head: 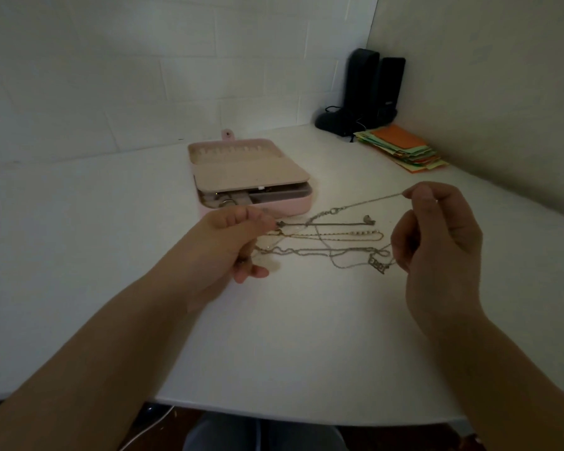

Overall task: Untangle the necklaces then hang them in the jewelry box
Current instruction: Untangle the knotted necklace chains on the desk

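Left hand (pixel 232 242) pinches the bundled ends of the necklaces (pixel 326 242), fingers curled round them; right hand (pixel 437 242) pinches one silver chain (pixel 368 200) between thumb and fingertip, lifted taut off the white table (pixel 274 353). Rest of the tangle lies between the hands; crossings are too fine to read, probably several chains interlocked. Risk: pulling apart while strands still cross tightens the knot or snaps a thin link; the lettered pendant (pixel 378 265) may snag. Beyond, the pink jewelry box (pixel 293 203) sits open, hooks at its far end bare
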{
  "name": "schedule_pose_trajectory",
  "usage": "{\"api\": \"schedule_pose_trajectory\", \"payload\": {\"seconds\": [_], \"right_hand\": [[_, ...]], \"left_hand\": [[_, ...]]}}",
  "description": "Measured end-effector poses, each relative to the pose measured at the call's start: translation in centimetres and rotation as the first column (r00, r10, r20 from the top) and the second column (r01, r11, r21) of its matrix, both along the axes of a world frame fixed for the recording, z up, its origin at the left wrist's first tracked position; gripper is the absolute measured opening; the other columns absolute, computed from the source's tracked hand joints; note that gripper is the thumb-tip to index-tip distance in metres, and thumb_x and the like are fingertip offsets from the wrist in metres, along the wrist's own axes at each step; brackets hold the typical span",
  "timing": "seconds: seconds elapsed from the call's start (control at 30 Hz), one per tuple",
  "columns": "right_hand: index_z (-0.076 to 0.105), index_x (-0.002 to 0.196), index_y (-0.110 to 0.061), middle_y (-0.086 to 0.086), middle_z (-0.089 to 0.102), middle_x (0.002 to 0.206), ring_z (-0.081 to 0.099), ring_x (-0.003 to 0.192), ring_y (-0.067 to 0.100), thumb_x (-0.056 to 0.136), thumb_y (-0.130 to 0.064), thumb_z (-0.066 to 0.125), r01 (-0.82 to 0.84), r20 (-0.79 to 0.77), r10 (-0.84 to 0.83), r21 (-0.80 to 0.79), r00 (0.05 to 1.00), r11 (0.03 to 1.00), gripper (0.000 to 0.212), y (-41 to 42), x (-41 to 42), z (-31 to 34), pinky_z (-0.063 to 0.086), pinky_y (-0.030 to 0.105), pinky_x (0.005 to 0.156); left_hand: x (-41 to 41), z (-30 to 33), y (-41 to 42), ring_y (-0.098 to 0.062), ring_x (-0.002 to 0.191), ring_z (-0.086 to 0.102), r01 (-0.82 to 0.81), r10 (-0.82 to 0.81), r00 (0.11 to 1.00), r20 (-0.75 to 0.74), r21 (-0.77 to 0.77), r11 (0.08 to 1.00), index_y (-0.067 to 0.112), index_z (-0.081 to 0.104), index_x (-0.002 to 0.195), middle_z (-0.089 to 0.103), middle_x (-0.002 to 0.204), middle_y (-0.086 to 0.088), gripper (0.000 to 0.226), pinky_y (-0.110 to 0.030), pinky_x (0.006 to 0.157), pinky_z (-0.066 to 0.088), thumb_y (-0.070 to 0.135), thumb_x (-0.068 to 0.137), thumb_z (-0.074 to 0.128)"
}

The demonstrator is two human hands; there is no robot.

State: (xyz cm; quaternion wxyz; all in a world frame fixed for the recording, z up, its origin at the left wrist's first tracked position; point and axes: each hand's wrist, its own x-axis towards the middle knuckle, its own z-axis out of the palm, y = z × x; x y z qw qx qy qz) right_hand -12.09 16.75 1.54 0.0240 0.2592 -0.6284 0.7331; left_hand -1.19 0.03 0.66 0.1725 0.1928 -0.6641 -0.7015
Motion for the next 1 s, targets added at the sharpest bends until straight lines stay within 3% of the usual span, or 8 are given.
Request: {"api": "schedule_pose_trajectory", "payload": {"seconds": [0.13, 0.23, 0.47, 0.6, 0.73, 0.87, 1.0], "right_hand": [[0.056, 0.072, -0.028, -0.004, 0.042, 0.04, 0.032, 0.036, 0.008, 0.095, -0.019, 0.043, 0.005, 0.031, -0.006, 0.016, 1.0, 1.0, 0.028, 0.0, 0.0, 0.1, 0.027, 0.016, 0.037], [0.056, 0.071, -0.026, -0.004, 0.042, 0.04, 0.032, 0.036, 0.007, 0.095, -0.018, 0.043, -0.013, 0.03, 0.012, 0.026, 0.999, 1.0, 0.028, 0.0, 0.0, 0.1, 0.028, 0.016, 0.037], [0.057, 0.071, -0.022, -0.001, 0.042, 0.039, 0.03, 0.034, 0.008, 0.094, -0.019, 0.044, -0.012, 0.088, 0.002, 0.12, 0.996, 0.993, 0.026, -0.1, -0.2, -0.1, 0.024, 0.015, 0.035], [0.06, 0.074, -0.02, -0.002, 0.044, 0.039, 0.031, 0.034, 0.008, 0.093, -0.026, 0.044, -0.017, 0.071, -0.003, 0.281, 0.997, 0.96, 0.025, -0.2, -0.6, -0.6, 0.025, 0.015, 0.035], [0.061, 0.07, -0.013, 0.004, 0.048, 0.043, 0.033, 0.033, 0.007, 0.093, -0.032, 0.046, -0.152, 0.033, 0.149, 0.341, 0.988, 0.928, 0.034, -0.3, -0.4, -0.8, 0.027, 0.015, 0.035], [0.062, 0.058, -0.015, -0.003, 0.055, 0.046, 0.043, 0.037, 0.003, 0.088, -0.048, 0.05, -0.221, -0.155, 0.325, 0.466, 0.933, 0.857, 0.047, -0.4, 0.3, -1.4, 0.031, 0.009, 0.042], [0.063, 0.061, -0.022, -0.014, 0.04, 0.035, 0.041, 0.036, 0.007, 0.085, -0.051, 0.042, 0.039, -0.451, 0.244, 0.533, 0.859, 0.845, 0.043, 0.0, 0.2, -1.8, 0.025, 0.013, 0.044]], "left_hand": [[0.2, 0.3, -0.2, -0.011, 0.025, 0.028, 0.046, -0.048, 0.999, 0.014, 0.117, 0.992, 0.012, 0.054, 0.062, 0.025, 0.032, 0.005, 0.049, -0.025, 0.046, 0.051, 0.045, 0.092, 0.034], [0.3, 0.3, -0.3, -0.013, 0.022, 0.03, 0.138, -0.143, 0.989, 0.031, 0.139, 0.981, 0.01, 0.052, 0.054, 0.025, 0.029, 0.002, 0.063, -0.025, 0.046, 0.05, 0.055, 0.089, 0.023], [0.3, 0.4, -0.5, -0.016, 0.021, 0.032, 0.272, -0.278, 0.961, 0.009, 0.183, 0.945, 0.013, 0.048, 0.048, 0.026, 0.028, 0.0, 0.06, -0.023, 0.045, 0.048, 0.062, 0.076, 0.027], [0.4, 0.5, -0.5, -0.016, 0.021, 0.035, 0.318, -0.33, 0.943, 0.036, 0.179, 0.931, 0.009, 0.06, 0.052, 0.028, 0.027, -0.001, 0.067, -0.024, 0.044, 0.049, 0.062, 0.076, 0.027], [0.4, 0.3, -0.5, -0.017, 0.025, 0.046, 0.375, -0.388, 0.92, 0.061, 0.157, 0.914, 0.008, 0.068, 0.059, 0.036, 0.028, -0.002, 0.069, -0.025, 0.043, 0.049, 0.064, 0.077, 0.031], [0.4, 0.1, -0.6, -0.02, 0.03, 0.053, 0.433, -0.446, 0.889, 0.104, 0.125, 0.893, 0.009, 0.071, 0.066, 0.04, 0.032, -0.002, 0.068, -0.027, 0.047, 0.051, 0.063, 0.076, 0.031], [0.5, 0.1, -0.5, -0.02, 0.032, 0.054, 0.462, -0.477, 0.874, 0.09, 0.145, 0.875, 0.009, 0.071, 0.067, 0.043, 0.033, -0.003, 0.065, -0.026, 0.045, 0.051, 0.059, 0.077, 0.031]]}}
